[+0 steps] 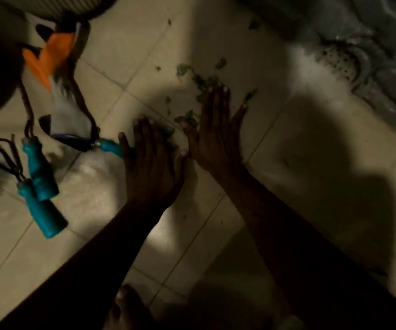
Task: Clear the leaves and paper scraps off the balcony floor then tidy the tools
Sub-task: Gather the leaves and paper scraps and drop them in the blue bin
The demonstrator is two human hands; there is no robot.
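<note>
Leaves lie in a loose green heap on the floor, and that heap is the spot to go by. Both hands are flat on the floor, just below the heap. The left hand is at the heap's lower left, with fingers straight and close together, holding nothing. The right hand is at the heap's lower right. Its fingers are straight too, their tips touch the leaves, and it holds nothing. The two thumbs almost meet under the heap. It looks like the hands are pushing the leaves together.

So the job seems only partly done. The leaves are bunched up but not yet off the floor. Small green bits lie above the heap and to its left. I cannot pick out any paper scraps, as the light is dim.

The tools with blue handles lie left of the heap, mixed up with a glove. One blue handle touches the left hand. The tools are not tidied yet.
</note>
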